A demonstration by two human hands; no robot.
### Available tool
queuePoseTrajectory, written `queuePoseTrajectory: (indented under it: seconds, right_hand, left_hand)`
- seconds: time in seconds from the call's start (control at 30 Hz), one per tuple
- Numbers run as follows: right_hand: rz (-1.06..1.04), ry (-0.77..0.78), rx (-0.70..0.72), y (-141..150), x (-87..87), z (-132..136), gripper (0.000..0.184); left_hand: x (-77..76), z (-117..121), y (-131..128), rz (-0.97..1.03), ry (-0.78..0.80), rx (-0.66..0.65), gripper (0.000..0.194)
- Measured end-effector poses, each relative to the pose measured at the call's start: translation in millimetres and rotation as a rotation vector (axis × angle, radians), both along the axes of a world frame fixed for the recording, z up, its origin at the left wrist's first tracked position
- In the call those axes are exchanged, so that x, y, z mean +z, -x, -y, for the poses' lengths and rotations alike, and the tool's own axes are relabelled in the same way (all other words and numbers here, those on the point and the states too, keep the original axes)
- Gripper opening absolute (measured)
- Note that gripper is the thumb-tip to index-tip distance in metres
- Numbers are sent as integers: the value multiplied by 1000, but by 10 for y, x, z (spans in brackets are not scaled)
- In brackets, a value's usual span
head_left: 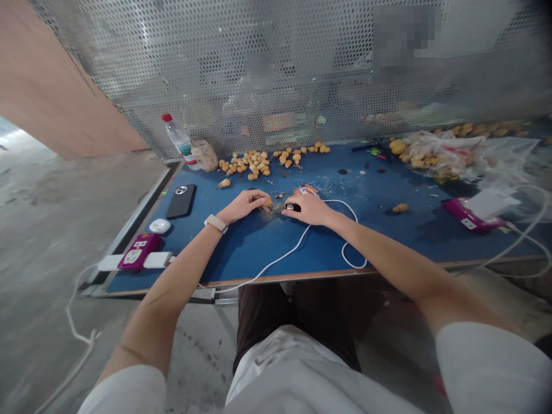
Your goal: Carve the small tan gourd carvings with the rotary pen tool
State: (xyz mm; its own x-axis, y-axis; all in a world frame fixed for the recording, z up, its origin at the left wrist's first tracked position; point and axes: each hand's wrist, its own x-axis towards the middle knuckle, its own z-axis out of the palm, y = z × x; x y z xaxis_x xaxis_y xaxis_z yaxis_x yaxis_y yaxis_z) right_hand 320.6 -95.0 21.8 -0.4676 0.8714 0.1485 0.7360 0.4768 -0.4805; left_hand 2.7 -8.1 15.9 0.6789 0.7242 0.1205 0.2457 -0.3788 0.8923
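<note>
My left hand is closed around a small yellow gourd, pinched in its fingertips over the middle of the blue table. A white band is around that wrist. Facing it from the right, my right hand wraps around a small black tool with a metal part. The tool's tip points toward the gourd; whether they touch cannot be made out. Fine dust lies beneath the fingertips. Just behind my right hand is an orange item, partly hidden, and a white cable loops across the table.
Several small gourds lie along the perforated metal screen. A bottle, a black phone, a white case and a purple power strip stand left. Rightward are a plastic bag of gourds and another purple power strip.
</note>
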Motion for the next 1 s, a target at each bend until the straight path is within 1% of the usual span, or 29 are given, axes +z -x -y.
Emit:
queuePoseTrajectory:
  seconds: [0.23,0.5,0.87,1.0]
  right_hand:
    - [12,-10,-16,13,-7,-6,39]
    - [3,-26,-9,5,-17,-10,41]
    - [15,-10,-4,7,-11,-15,40]
    - [24,-17,-5,13,-5,-2,38]
  left_hand:
    - [0,2,-1,6,1,5,82]
    - [14,-1,8,-3,-1,-2,77]
    - [20,14,3,-2,4,4,77]
    - [31,13,0,-4,11,-1,79]
